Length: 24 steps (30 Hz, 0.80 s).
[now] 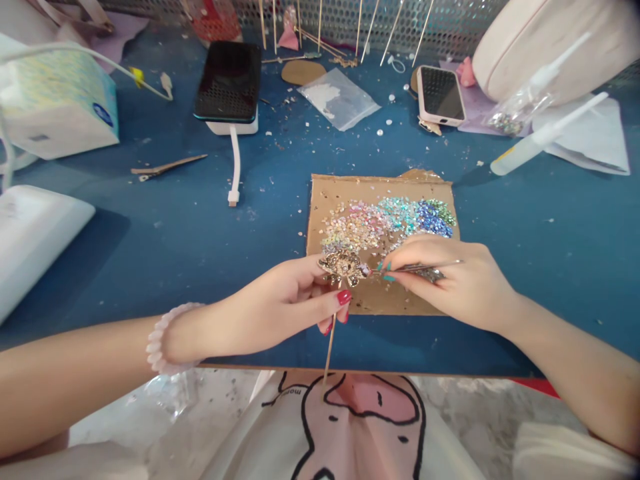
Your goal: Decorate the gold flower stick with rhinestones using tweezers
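My left hand (295,293) is closed around a thin wooden stick (330,348) topped by a gold-coloured flower-shaped ornament (343,267) set with small stones. In my right hand (457,277), metal tweezers (423,269) are pinched between thumb and fingers. Their tip points left, at the ornament's right edge, where a small pinkish spot shows; whether they grip a stone I cannot tell. Beneath both hands lies a cardboard sheet (395,303), with loose rhinestones (370,223) spread across it in pink, yellow, turquoise, blue and green.
Behind the cardboard are a clear plastic bag (343,97) and a phone (441,95). A glue bottle (525,148) leans at the right. To the left are a black phone (229,81) on a white charger, a hair clip (170,165) and a tissue pack (65,100). Upright sticks (360,27) line the back.
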Available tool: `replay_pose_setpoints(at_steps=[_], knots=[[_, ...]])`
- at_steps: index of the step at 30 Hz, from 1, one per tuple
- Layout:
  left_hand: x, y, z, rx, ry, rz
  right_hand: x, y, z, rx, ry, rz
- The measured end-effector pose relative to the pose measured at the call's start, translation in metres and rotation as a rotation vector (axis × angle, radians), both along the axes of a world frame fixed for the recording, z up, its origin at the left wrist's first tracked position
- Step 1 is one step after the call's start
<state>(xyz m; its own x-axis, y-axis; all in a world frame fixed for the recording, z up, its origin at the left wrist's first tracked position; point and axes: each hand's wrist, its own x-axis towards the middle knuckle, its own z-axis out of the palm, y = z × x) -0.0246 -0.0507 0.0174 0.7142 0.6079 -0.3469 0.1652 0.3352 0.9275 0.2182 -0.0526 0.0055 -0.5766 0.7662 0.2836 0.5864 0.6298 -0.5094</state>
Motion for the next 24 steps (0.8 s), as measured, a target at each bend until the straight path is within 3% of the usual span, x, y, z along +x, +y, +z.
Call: replay_pose_setpoints(at_steps=[24], knots=[[0.0001, 0.0002, -0.0005, 0.014, 0.002, -0.002, 0.0011, -0.0002, -0.0020, 0.007, 0.061, 0.014]])
